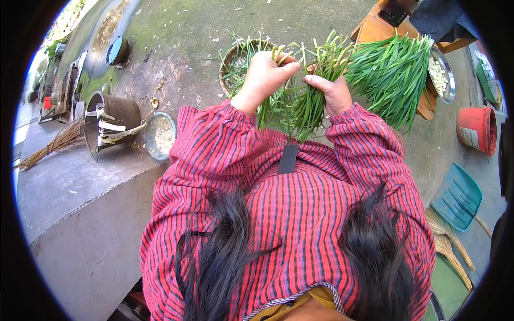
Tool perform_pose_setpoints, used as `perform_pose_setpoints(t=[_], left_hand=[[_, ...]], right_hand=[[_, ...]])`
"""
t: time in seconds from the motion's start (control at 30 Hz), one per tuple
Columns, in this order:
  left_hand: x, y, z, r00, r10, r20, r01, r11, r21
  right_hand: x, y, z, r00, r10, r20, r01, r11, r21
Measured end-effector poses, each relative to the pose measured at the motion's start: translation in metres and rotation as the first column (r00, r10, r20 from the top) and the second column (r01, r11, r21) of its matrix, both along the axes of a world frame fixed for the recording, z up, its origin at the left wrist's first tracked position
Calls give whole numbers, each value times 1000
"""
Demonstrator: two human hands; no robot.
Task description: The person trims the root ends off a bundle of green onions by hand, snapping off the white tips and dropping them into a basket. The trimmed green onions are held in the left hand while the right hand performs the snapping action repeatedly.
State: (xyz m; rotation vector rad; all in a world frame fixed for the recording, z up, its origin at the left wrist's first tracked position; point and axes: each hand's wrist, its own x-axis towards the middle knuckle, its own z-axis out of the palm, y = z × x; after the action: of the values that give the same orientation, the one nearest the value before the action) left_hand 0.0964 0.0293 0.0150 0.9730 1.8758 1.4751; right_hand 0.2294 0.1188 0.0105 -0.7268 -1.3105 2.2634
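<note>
My left hand (268,74) pinches a few garlic chive stalks (283,55), their pale ends poking up past the thumb. Close beside it, my right hand (332,91) grips a thicker bunch of garlic chives (309,108), with cut ends upward and green leaves hanging towards my lap. Beneath and behind the left hand stands a round basket (223,71) with loose green trimmings in it, partly hidden by that hand. To the right of my right hand, a large heap of garlic chives (387,76) lies on a wooden stool (371,30), leaves draping over its edge.
A metal plate of peeled garlic cloves (438,76) sits beside the heap. At right are a red bucket (474,130) and a teal dustpan (457,196). A brown bucket (120,116), a basin (160,136) and a twig broom (54,146) rest on the left ledge (92,180).
</note>
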Motion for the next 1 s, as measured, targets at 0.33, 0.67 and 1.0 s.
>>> perform_pose_setpoints(t=[0.33, 0.67, 1.0], left_hand=[[-23, -3, 14, 888, 292, -355, -280, 956, 84], [-39, -5, 23, 854, 176, -489, -297, 938, -181], [6, 0, 20, 738, 10, 675, -22, 1000, 10]], right_hand=[[2, 2, -1, 999, 22, 39, -21, 999, -34], [4, 3, -4, 999, -25, 38, 30, 992, -120], [4, -3, -1, 997, 61, 49, -58, 996, -62]])
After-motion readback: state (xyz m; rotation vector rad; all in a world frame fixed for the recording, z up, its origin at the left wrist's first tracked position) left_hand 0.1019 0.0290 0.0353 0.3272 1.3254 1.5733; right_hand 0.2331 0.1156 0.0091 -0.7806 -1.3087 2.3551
